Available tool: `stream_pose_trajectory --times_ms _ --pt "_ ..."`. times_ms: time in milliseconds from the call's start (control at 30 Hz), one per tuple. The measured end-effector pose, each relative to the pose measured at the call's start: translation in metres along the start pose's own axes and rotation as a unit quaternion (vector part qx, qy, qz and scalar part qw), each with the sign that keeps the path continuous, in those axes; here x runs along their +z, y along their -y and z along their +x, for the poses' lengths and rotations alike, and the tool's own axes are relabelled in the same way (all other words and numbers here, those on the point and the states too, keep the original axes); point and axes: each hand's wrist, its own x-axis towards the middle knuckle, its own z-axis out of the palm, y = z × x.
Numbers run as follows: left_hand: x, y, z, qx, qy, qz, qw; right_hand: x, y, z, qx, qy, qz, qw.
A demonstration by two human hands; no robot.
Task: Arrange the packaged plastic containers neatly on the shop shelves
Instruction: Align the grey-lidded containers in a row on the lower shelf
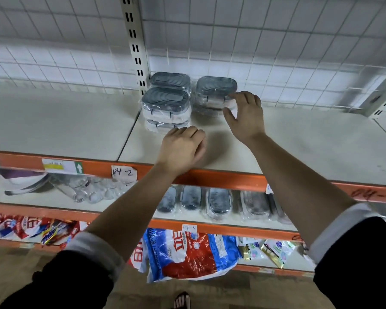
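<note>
Three wrapped packs of clear plastic containers with grey lids stand on the top shelf (299, 148) near the slotted upright. One pack (171, 80) is at the back left, a second pack (165, 108) stands in front of it, and a third pack (214, 92) sits to their right. My right hand (245, 114) is spread, thumb and fingertips touching the right end of the third pack. My left hand (181, 148) hovers with fingers curled, just in front of the second pack, holding nothing.
A white wire grid (276, 52) backs the shelf. The shelf below holds more wrapped grey-lidded containers (218, 201) and clear glassware (87, 188). Lower still lie red and blue detergent bags (187, 253). An orange edge (221, 177) fronts the top shelf.
</note>
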Motion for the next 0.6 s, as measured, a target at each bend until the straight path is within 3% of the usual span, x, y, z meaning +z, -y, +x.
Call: stream_pose_trajectory --times_ms 100,233,367,600 --pt "-0.004 -0.008 -0.005 0.019 0.013 0.023 0.999 -0.015 0.000 -0.031 -0.001 0.013 0.033 0.999" --pt "-0.015 -0.033 -0.032 -0.024 -0.029 -0.001 0.999 -0.033 -0.001 -0.087 -0.010 0.001 0.079 0.997" --pt "-0.018 -0.068 -0.077 0.011 -0.020 0.001 1.000 -0.048 -0.002 -0.148 -0.008 -0.034 0.128 0.991" --pt "-0.014 -0.111 -0.153 -0.014 0.044 -0.046 0.998 -0.041 -0.011 -0.232 -0.047 -0.082 0.082 0.992"
